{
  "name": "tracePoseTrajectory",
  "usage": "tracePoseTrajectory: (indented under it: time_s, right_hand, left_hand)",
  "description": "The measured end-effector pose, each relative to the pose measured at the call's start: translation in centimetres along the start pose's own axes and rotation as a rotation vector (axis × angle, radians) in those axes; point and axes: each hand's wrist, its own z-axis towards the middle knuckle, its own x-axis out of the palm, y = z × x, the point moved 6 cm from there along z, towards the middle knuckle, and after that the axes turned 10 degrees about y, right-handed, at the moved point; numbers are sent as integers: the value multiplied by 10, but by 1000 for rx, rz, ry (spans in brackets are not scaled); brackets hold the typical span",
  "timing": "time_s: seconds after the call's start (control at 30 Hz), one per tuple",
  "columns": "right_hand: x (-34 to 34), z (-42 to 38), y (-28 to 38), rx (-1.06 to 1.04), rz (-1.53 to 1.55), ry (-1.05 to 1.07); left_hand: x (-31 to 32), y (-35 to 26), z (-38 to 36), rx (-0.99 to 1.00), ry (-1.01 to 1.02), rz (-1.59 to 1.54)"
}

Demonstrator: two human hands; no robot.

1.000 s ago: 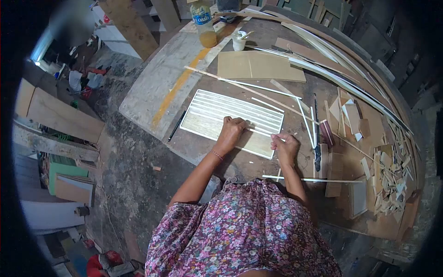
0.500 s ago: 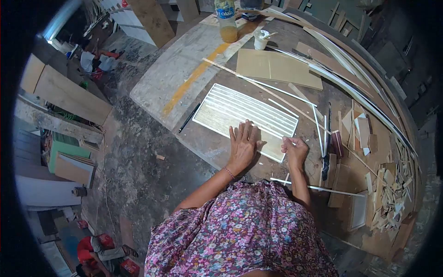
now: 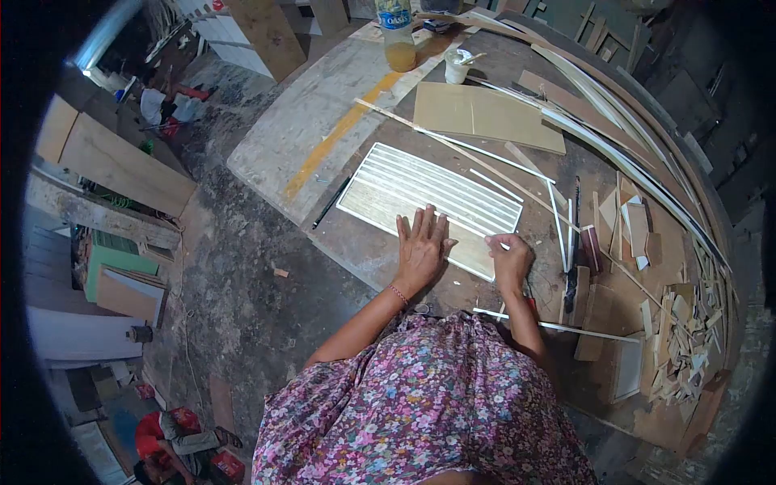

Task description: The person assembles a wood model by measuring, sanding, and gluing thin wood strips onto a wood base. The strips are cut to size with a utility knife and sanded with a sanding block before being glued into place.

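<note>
A rectangular wooden panel [image 3: 373, 200] with a white border lies on the worktable, and white strips run lengthwise over its far half. My left hand [image 3: 421, 254] rests flat on its plain near half, fingers spread and fingertips close to the nearest white strip [image 3: 470, 229]. At the panel's right end, my right hand [image 3: 511, 263] is closed in a pinch on the end of that strip; the exact contact is partly hidden by the fingers. A dark pencil-like stick [image 3: 330, 205] lies just off the panel's left end. Beyond the panel is a loose short white strip [image 3: 496, 185].
A brown board [image 3: 485, 117], a white cup [image 3: 457, 71] with a stick in it and a bottle [image 3: 398, 44] stand farther back. Long strips [image 3: 602, 145] and scrap pieces [image 3: 687, 343] cover the right side. Two people sit on the floor at left.
My right hand has shifted slightly left and toward the panel's end, still pinched. My left hand has moved a little left and away from me, staying flat on the panel.
</note>
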Motion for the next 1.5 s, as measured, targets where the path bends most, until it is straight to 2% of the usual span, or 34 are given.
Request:
tracePoseTrajectory:
  time_s: [0.1, 0.13, 0.43, 0.63, 0.73, 0.93, 1.13, 1.27, 1.5]
  right_hand:
    - [-3, -4, 13, -227, -229, -60]
    - [-3, -6, 16, -190, -284, -18]
    - [0, -9, 32, -320, -555, -8]
    - [1, -6, 30, -255, -562, 19]
    - [1, -4, 27, -190, -570, 47]
    - [-13, -12, 33, -268, -418, -51]
    - [-27, -16, 23, -295, -469, -90]
    - [-27, -19, 20, -280, -400, -71]
    - [-24, -19, 21, -298, -442, -59]
  left_hand:
    - [0, -2, 0, 5, -6, 16]
    - [0, -2, 0, 6, -7, 23]
    - [3, 1, 0, 1, 7, 52]
    - [7, -3, 0, 54, 76, -32]
    - [7, -9, 2, 61, 103, 23]
    - [4, -14, 2, 70, 38, 55]
    - [-3, -2, -1, 56, -30, -237]
    - [-12, 10, -11, -36, -25, -97]
    - [-7, -4, -9, 79, 10, -98]
